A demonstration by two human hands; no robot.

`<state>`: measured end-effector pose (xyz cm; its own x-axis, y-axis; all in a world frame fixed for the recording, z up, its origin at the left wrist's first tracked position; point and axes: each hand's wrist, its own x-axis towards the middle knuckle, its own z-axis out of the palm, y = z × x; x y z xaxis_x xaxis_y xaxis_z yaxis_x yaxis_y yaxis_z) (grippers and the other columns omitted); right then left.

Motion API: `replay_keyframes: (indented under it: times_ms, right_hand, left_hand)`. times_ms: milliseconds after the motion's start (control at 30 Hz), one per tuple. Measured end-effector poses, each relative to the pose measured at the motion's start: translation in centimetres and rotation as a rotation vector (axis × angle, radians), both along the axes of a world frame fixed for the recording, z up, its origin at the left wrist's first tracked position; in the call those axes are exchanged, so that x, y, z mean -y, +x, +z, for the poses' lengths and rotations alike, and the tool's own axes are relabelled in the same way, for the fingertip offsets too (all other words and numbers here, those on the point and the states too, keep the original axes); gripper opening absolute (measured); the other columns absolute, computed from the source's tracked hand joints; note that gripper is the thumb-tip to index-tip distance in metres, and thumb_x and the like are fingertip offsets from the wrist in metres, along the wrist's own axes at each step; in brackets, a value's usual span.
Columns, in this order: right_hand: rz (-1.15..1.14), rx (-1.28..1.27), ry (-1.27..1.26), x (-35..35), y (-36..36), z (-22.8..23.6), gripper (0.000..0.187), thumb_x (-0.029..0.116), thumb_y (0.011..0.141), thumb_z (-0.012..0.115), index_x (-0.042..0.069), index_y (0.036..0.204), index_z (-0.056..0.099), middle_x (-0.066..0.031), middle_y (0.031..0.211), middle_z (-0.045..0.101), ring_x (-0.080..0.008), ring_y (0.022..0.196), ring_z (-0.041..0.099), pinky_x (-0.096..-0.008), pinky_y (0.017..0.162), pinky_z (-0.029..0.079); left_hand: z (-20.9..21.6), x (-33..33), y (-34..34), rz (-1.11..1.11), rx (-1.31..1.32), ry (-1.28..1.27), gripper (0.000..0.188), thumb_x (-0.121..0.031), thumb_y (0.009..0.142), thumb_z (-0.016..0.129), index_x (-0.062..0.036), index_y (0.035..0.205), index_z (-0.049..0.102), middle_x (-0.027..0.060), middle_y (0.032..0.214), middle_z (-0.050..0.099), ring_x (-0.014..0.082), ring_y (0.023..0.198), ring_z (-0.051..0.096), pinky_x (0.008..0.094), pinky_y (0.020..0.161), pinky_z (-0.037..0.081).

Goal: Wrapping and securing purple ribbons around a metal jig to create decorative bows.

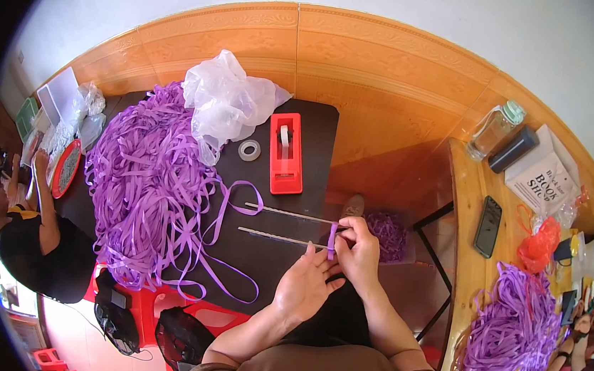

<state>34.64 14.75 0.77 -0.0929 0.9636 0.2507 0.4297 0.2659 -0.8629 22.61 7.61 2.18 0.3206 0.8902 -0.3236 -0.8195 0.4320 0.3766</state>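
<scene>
Two thin metal rods (287, 214) lie roughly parallel in front of me, a purple ribbon (332, 240) wrapped across them near their right ends. My right hand (358, 252) pinches the ribbon there with thumb and fingers. Palm up, my left hand (304, 283) rests just below the lower rod. Its fingers are extended, tips touching the rod or ribbon, and the thumb is apart. A big heap of purple ribbon (147, 178) covers the left of the dark table (233, 258), with loose loops trailing toward the rods. My fingers partly hide the rods' right ends.
A red tape dispenser (285, 159), tape roll (249, 150) and clear plastic bag (226, 103) sit behind the rods. On the wooden table (469, 191) at right are a phone (487, 226), bottle (497, 130) and more purple ribbon (512, 331). Other people work at both sides.
</scene>
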Motion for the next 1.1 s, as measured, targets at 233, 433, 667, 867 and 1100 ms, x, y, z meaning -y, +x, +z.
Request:
replay_keyframes:
  times_ms: [233, 433, 667, 867, 1100]
  right_hand:
    - [-0.056, -0.307, -0.063, 0.9, 0.1, -0.3, 0.025, -0.001, 0.087, 0.051, 0.002, 0.111, 0.048, -0.0128, 0.080, 0.066, -0.0144, 0.064, 0.063, -0.0237, 0.058, 0.049]
    - [0.030, -0.723, -0.357, 1.0, -0.7, 1.1, 0.044, 0.007, 0.091, 0.056, 0.003, 0.130, 0.037, -0.0088, 0.080, 0.064, -0.0088, 0.063, 0.057, -0.0229, 0.056, 0.046]
    - [0.066, -0.573, -0.299, -0.2, -0.8, -0.3, 0.055, 0.003, 0.079, 0.069, 0.000, 0.127, 0.040, -0.0114, 0.078, 0.064, -0.0135, 0.067, 0.062, -0.0252, 0.058, 0.050]
    - [-0.028, -0.848, -0.463, -0.5, -1.0, -0.7, 0.050, -0.007, 0.071, 0.070, -0.001, 0.114, 0.046, -0.0133, 0.076, 0.064, -0.0185, 0.068, 0.064, -0.0282, 0.059, 0.051]
    - [-0.095, -0.897, -0.470, -0.4, -1.0, -0.8, 0.044, -0.008, 0.070, 0.069, -0.005, 0.107, 0.047, -0.0150, 0.075, 0.065, -0.0196, 0.065, 0.064, -0.0300, 0.060, 0.052]
  left_hand:
    - [0.7, -0.1, 0.1, -0.009, 0.000, 0.008, 0.055, -0.053, 0.095, 0.037, -0.0053, 0.121, 0.048, 0.0071, 0.119, 0.050, 0.0202, 0.110, 0.044, 0.0365, 0.095, 0.033]
    - [1.0, 0.0, 0.2, 0.006, -0.016, -0.004, 0.055, -0.053, 0.094, 0.037, -0.0059, 0.119, 0.048, 0.0071, 0.118, 0.050, 0.0208, 0.110, 0.044, 0.0367, 0.095, 0.033]
    - [0.3, 0.0, 0.3, -0.012, -0.046, 0.016, 0.053, -0.053, 0.094, 0.037, -0.0064, 0.118, 0.048, 0.0069, 0.121, 0.050, 0.0213, 0.114, 0.043, 0.0371, 0.095, 0.032]
    - [0.5, 0.4, 0.4, 0.028, -0.165, 0.044, 0.047, -0.045, 0.095, 0.041, -0.0064, 0.120, 0.048, 0.0085, 0.128, 0.047, 0.0227, 0.120, 0.042, 0.0397, 0.095, 0.033]
    - [0.9, 0.5, 0.6, 0.065, -0.180, 0.039, 0.025, -0.024, 0.095, 0.048, -0.0077, 0.112, 0.058, 0.0079, 0.119, 0.055, 0.0224, 0.116, 0.047, 0.0405, 0.093, 0.036]
